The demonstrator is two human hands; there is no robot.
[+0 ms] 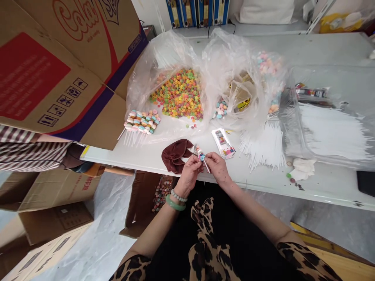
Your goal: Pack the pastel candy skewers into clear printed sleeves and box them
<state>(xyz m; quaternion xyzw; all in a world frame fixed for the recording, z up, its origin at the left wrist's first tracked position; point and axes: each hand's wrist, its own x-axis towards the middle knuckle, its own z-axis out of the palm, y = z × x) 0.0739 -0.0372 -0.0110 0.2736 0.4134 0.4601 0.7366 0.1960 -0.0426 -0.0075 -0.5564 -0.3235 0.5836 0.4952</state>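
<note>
Both hands meet near the table's front edge, fingers closed around a small candy skewer [201,157] with a white stick and colourful candies. A clear printed wrapper covers at least its upper end. My left hand [191,171] pinches it from the left, and my right hand [217,168] grips it from the right near the stick. The fingers partly hide it. Just behind my left hand lies a dark red cloth [174,154]. A stack of printed wrappers [222,142] rests behind my right hand.
Candy skewers [142,121] lie beside a bag of ring candies [184,93]. Another plastic bag [234,78] stands centrally. White sticks [263,144] and a clear bin [334,128] are right. A large carton [73,70] stands left; an open box [143,203] sits below the edge.
</note>
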